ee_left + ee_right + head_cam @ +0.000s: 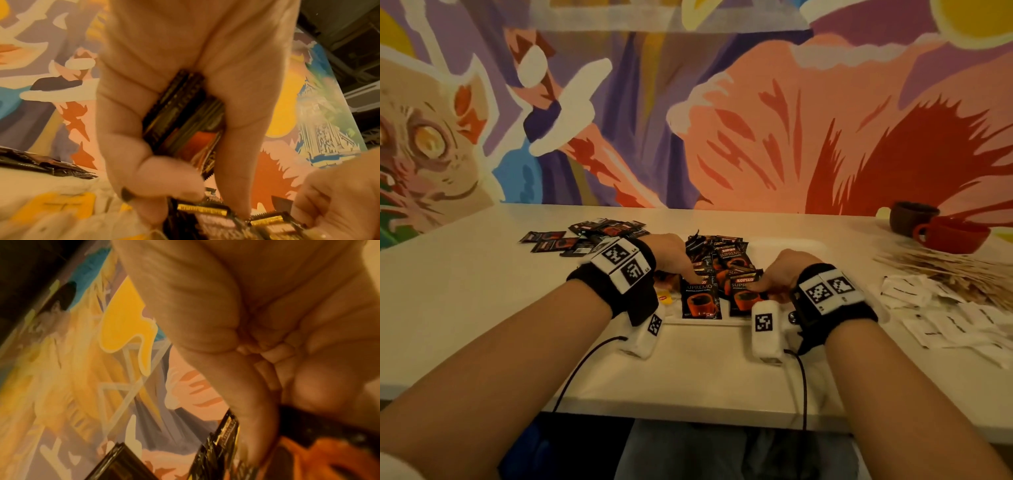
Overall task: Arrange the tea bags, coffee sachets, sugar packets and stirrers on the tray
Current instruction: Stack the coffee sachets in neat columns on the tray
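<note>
Left hand (185, 113): fingers and thumb curled around a small stack of coffee sachets, held edge-on in the palm, while the thumb tip also presses on a flat sachet lying below. Right hand (779, 274): thumb and fingertips curled down, pinching the top edge of a flat sachet (744, 294) on the near part of the tray. Both hands work low over the white tray (791, 246), where a loose heap of black-and-orange coffee sachets (722, 257) lies, two laid flat side by side at the front. A yellow tea bag tag (664, 297) peeks out just beside the left wrist. A further scatter of dark sachets (585, 236) sits on the table to the far left, off the tray. To the right, also off the tray, lie white sugar packets (945, 315) and a spread of wooden stirrers (945, 270), with a red cup (952, 236) and a dark cup (909, 216) behind. Handling, as I judge it: the sachets are light, thin and glossy, likely to slide over one another; best pinched at the crimped end seams or squared up as a stack by the edges. Stirrers look light and prone to scatter; gather as a bundle.
</note>
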Demonstrator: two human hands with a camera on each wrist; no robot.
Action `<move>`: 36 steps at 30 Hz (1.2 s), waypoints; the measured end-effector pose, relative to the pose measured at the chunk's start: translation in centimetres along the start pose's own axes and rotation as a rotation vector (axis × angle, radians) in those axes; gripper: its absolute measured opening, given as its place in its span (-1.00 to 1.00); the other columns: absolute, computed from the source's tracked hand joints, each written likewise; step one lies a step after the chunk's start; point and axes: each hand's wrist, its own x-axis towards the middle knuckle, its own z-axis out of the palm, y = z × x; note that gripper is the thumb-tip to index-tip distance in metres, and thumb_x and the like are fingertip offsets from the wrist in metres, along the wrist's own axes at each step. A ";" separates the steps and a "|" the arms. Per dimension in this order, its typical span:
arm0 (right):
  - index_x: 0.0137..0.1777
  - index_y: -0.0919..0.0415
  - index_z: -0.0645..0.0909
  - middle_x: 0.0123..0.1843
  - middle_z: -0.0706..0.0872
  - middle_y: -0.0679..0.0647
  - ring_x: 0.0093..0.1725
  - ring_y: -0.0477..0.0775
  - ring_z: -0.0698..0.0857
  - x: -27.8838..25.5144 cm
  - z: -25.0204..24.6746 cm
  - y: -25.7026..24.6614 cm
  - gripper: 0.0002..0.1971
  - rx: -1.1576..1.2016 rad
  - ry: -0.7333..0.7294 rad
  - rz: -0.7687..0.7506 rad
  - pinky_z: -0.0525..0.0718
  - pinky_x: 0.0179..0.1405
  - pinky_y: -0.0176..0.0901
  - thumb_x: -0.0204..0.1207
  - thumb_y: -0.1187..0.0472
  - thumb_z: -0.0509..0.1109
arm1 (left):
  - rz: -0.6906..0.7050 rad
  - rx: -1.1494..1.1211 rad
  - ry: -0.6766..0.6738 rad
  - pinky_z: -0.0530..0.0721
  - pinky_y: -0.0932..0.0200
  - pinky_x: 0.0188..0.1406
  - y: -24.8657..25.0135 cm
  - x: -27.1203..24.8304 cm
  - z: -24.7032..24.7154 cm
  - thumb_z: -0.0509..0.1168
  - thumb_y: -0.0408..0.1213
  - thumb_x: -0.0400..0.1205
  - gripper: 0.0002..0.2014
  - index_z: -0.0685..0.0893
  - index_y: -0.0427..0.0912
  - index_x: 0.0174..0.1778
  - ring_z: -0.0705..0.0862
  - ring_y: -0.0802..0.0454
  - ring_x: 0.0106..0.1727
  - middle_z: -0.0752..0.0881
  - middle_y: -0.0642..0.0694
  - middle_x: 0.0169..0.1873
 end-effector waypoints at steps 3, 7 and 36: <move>-0.38 0.23 0.59 -0.49 0.65 0.04 -0.54 -0.04 0.56 -0.7 0.2 -0.9 -0.72 -0.017 -0.013 0.021 0.54 -0.51 -0.27 0.40 0.09 0.54 | 0.011 0.091 -0.017 0.65 0.06 -0.01 0.2 0.1 0.4 0.49 -0.16 0.50 -0.65 0.67 -0.33 0.07 0.60 -0.09 -0.19 0.63 -0.14 -0.27; -0.32 0.27 0.61 -0.57 0.65 0.06 -0.52 0.01 0.57 -0.3 0.7 -1.2 -0.75 0.047 -0.022 0.061 0.59 -0.49 -0.34 0.41 0.12 0.54 | 0.038 0.230 0.008 0.54 0.22 -0.31 0.4 -0.1 0.4 0.46 -0.13 0.53 -0.61 0.66 -0.33 0.16 0.53 0.02 -0.35 0.56 -0.06 -0.38; 0.37 0.43 0.39 0.27 0.55 0.32 0.34 0.34 0.55 1.1 -1.4 3.4 -0.65 1.170 0.115 0.196 0.56 0.21 0.20 0.60 0.56 0.08 | 0.542 0.691 0.128 0.62 0.12 -0.04 8.3 2.6 0.1 0.37 -0.35 0.55 -0.61 0.54 -0.25 0.30 0.62 -0.07 0.01 0.65 -0.17 0.10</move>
